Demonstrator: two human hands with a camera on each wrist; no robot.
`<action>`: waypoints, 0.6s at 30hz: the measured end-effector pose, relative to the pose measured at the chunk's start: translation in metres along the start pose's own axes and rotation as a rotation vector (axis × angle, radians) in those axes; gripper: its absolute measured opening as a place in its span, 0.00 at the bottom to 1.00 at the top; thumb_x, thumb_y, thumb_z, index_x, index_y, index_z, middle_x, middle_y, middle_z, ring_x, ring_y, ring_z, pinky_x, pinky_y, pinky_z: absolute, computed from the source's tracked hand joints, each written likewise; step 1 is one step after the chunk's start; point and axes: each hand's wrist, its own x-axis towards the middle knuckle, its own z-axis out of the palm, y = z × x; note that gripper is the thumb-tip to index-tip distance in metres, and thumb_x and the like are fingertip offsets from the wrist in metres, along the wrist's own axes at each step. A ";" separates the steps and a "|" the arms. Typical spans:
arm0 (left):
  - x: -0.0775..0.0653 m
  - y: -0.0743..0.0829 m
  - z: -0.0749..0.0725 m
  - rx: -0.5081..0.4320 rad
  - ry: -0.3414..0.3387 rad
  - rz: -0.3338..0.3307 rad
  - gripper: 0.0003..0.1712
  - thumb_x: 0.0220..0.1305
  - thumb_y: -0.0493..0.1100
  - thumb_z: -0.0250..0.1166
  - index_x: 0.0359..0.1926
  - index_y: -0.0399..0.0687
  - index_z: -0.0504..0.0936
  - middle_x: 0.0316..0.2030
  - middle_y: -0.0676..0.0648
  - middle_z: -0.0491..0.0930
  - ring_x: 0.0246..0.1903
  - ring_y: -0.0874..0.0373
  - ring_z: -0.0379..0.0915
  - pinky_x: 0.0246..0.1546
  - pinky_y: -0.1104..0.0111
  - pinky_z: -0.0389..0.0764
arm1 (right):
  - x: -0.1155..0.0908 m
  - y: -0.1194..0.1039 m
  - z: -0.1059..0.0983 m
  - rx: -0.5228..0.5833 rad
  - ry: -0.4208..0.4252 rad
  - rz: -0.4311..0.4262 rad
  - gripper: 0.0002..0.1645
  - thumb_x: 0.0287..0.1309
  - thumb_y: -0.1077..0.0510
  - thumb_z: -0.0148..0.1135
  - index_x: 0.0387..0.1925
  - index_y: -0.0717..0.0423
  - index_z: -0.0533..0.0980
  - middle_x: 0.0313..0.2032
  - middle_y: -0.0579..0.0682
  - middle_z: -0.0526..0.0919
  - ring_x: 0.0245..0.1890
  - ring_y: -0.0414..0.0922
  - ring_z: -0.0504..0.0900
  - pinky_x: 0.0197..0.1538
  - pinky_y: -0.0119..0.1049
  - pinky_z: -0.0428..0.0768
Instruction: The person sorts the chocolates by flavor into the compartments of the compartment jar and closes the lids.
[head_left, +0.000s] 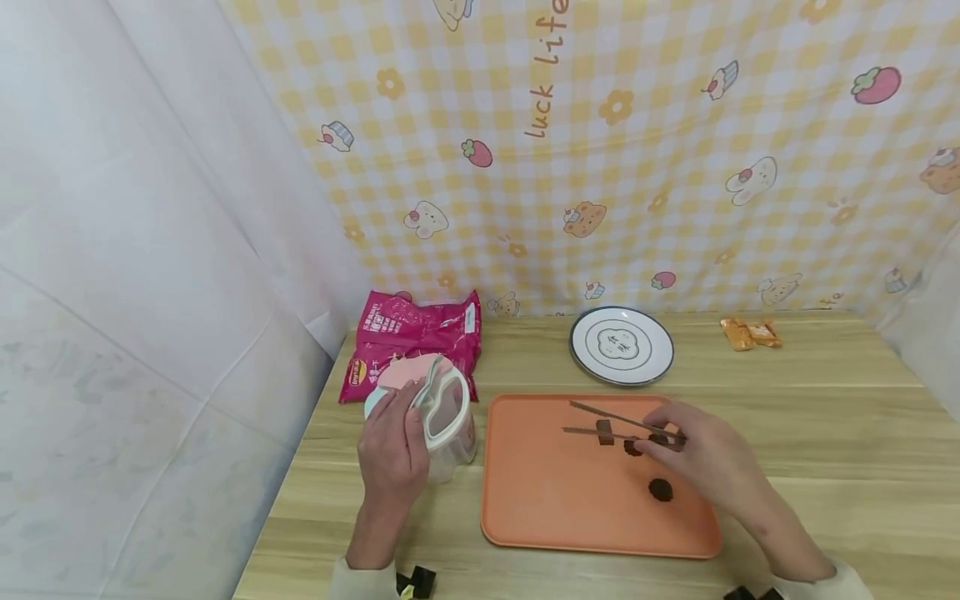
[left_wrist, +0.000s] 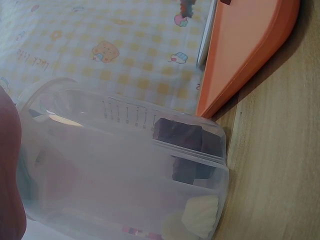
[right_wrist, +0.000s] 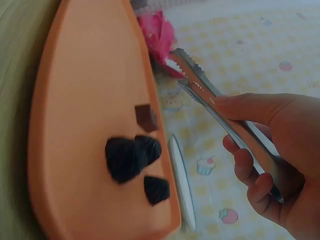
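Note:
My left hand (head_left: 393, 450) holds a clear plastic container (head_left: 453, 457) by its rim, beside a raised pastel flap of the lid (head_left: 416, 375). Inside the container, the left wrist view shows dark blocks (left_wrist: 180, 134) and a cream ridged piece (left_wrist: 200, 215) in separate compartments. My right hand (head_left: 708, 454) grips metal tongs (right_wrist: 205, 90) over the orange tray (head_left: 555, 500); their serrated tips stand apart with nothing between them. Below the tongs lie a brown chocolate-like cube (right_wrist: 146, 117) and several dark ridged pieces (right_wrist: 122, 159).
A magenta snack bag (head_left: 420, 329) lies behind the container. Beyond the tray is a white plate (head_left: 622, 346) with a dark rim. Small orange packets (head_left: 750, 333) lie at the back right, before a yellow checked curtain (head_left: 600, 167).

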 end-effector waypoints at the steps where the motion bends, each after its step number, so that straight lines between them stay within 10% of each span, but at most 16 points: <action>1: 0.000 0.000 0.000 0.001 0.001 0.001 0.21 0.68 0.41 0.56 0.56 0.35 0.84 0.52 0.40 0.86 0.50 0.43 0.85 0.55 0.45 0.80 | -0.002 0.004 -0.001 -0.006 0.007 -0.007 0.15 0.48 0.55 0.83 0.36 0.43 0.84 0.30 0.33 0.80 0.24 0.31 0.72 0.24 0.30 0.73; 18: 0.001 0.000 -0.001 -0.002 -0.005 0.002 0.21 0.66 0.40 0.58 0.56 0.35 0.84 0.51 0.40 0.86 0.50 0.43 0.85 0.55 0.45 0.80 | -0.017 0.039 -0.011 -0.048 0.028 -0.041 0.18 0.41 0.57 0.86 0.34 0.46 0.83 0.29 0.34 0.83 0.21 0.27 0.71 0.21 0.29 0.73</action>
